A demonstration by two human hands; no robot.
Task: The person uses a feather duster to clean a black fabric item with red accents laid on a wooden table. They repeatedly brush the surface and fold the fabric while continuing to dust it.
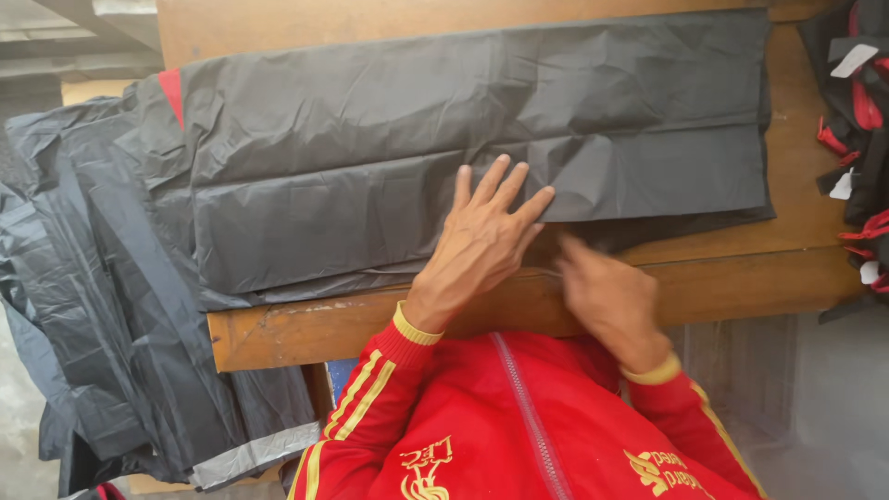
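Note:
A long sheet of dark grey cloth (370, 167), folded in layers, lies across a wooden table (741, 278). My left hand (482, 241) rests flat on the cloth near its front edge, fingers spread. My right hand (607, 296) is blurred at the cloth's lower edge, just right of the left hand; its fingertips reach the edge, and I cannot tell whether they pinch it. Both arms wear red sleeves with yellow cuffs.
More dark grey cloth (83, 296) hangs in a heap off the table's left end, with a red strip (171, 93) at the top. A pile of black and red pieces with white tags (857, 102) sits at the right edge.

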